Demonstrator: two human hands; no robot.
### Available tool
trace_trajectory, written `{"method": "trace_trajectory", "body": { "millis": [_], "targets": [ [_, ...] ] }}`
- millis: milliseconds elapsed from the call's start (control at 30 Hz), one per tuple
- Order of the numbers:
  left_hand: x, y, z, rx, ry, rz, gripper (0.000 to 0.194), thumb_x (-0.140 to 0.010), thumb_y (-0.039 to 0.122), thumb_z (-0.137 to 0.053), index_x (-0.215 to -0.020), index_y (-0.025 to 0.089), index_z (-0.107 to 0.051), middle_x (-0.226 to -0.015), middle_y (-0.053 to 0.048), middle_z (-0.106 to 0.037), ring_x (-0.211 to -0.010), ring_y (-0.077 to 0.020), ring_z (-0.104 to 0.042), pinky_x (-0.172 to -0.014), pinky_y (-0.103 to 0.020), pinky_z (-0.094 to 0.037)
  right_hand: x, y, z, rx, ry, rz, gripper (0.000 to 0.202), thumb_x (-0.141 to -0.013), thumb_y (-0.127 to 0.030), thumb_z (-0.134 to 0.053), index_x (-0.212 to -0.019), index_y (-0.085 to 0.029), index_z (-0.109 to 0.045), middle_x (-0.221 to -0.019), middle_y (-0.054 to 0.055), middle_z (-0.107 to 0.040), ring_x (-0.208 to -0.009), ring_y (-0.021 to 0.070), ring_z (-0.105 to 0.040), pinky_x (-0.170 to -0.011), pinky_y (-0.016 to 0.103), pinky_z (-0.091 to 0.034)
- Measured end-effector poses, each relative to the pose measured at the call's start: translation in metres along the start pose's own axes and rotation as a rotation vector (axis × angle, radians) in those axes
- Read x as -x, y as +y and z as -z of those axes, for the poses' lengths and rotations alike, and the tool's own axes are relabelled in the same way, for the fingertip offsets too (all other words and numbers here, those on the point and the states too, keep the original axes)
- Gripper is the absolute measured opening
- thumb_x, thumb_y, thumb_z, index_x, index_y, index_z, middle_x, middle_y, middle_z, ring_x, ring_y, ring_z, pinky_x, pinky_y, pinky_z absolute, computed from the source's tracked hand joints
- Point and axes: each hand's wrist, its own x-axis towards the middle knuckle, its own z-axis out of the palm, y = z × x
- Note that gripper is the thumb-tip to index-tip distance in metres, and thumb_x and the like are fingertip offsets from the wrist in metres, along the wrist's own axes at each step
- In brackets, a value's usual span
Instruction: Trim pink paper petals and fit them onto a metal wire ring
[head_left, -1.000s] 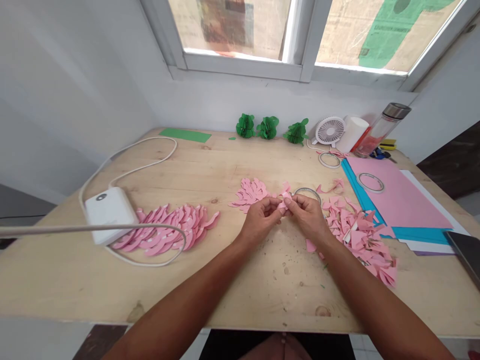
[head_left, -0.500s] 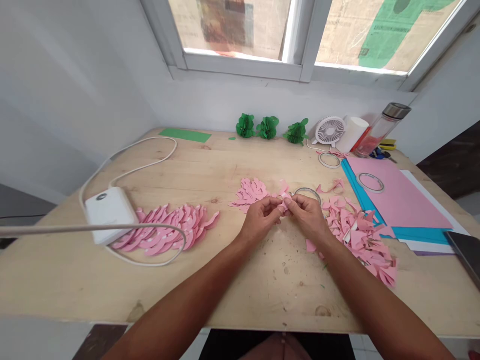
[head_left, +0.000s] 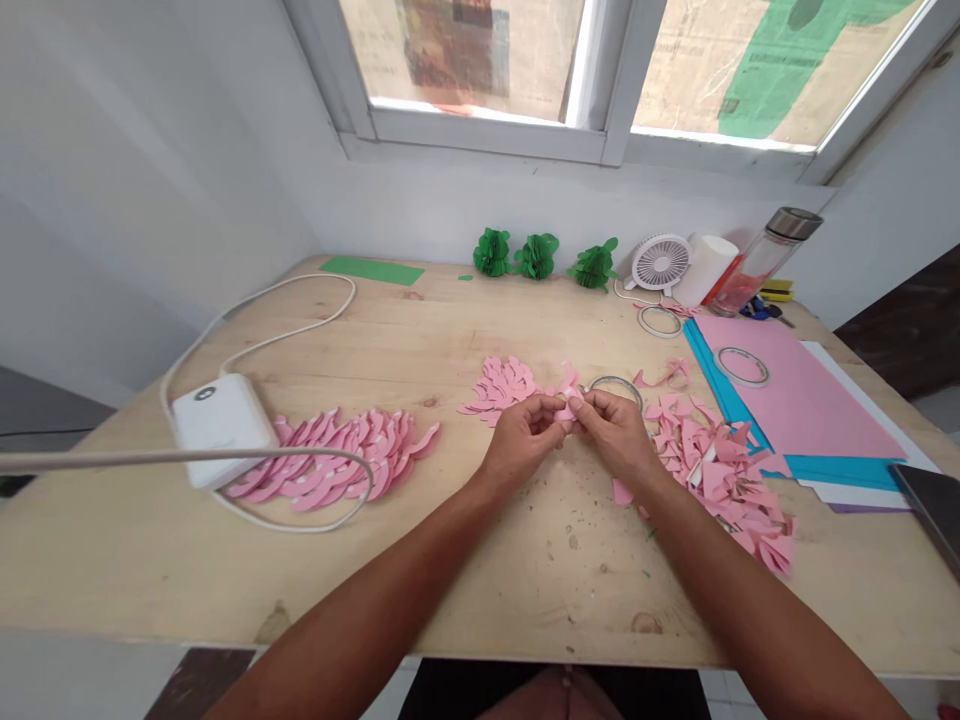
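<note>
Between the fingertips of both hands is a small pink paper piece (head_left: pixel 568 408), partly hidden by the fingers. My left hand (head_left: pixel 527 432) pinches its left side, and my right hand (head_left: pixel 613 428) pinches the right side. Just behind the hands lie more pink paper bits and a ring-shaped roll of tape (head_left: pixel 616 386). A cluster of pink paper petals (head_left: pixel 501 388) rests on the table beyond my left hand. Beside my right forearm spreads a heap of pink paper scraps (head_left: pixel 724 470).
Layered pink paper strips (head_left: pixel 352 455) lie at left by a white power bank (head_left: pixel 223 425) with a looping cable. Green paper balls (head_left: pixel 536 257), a small fan (head_left: pixel 661 262) and a glass bottle (head_left: pixel 761 262) line the back. Coloured sheets (head_left: pixel 810 400) and a dark phone-like object (head_left: pixel 930 505) sit right.
Both hands stay in nearly the same place, still pinching the pink paper piece. The fingers have shifted only slightly, and nothing else has visibly moved.
</note>
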Motion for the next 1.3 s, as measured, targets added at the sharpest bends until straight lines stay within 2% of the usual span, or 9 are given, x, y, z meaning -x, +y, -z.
{"method": "trace_trajectory", "body": {
  "millis": [500,1033,1300],
  "targets": [
    [0.0006,0.0000,0.0011,0.004,-0.010,-0.012,0.023,-0.069,0.032,-0.066,-0.082,0.014,-0.062,-0.068,-0.002,-0.063,-0.056,-0.0099,-0.054,-0.054,-0.023,-0.044,0.0012,-0.0067,-0.0025,-0.059,0.011,-0.034,0.034,-0.072,-0.050,-0.061,-0.062,-0.017,-0.056,-0.054,-0.002,-0.054,-0.051,0.0104,-0.048,-0.049,0.022,-0.036],
    [0.0009,0.0042,0.0005,-0.012,0.007,-0.011,0.017,-0.072,0.029,-0.060,-0.080,0.015,-0.063,-0.063,-0.001,-0.062,-0.054,-0.0102,-0.054,-0.052,-0.022,-0.043,0.0011,-0.0084,-0.0024,0.033,0.035,-0.009,0.037,-0.072,-0.054,-0.058,-0.063,-0.018,-0.058,-0.054,-0.001,-0.056,-0.049,0.0113,-0.050,-0.049,0.023,-0.039],
    [-0.0006,0.0026,0.0028,-0.024,0.029,-0.003,0.016,-0.075,0.028,-0.056,-0.078,0.015,-0.063,-0.058,0.001,-0.058,-0.051,-0.0095,-0.054,-0.052,-0.022,-0.043,0.0010,-0.0051,-0.0017,-0.008,0.027,-0.040,0.036,-0.071,-0.053,-0.061,-0.063,-0.018,-0.056,-0.055,-0.001,-0.058,-0.053,0.0131,-0.055,-0.050,0.023,-0.039]
  ]
}}
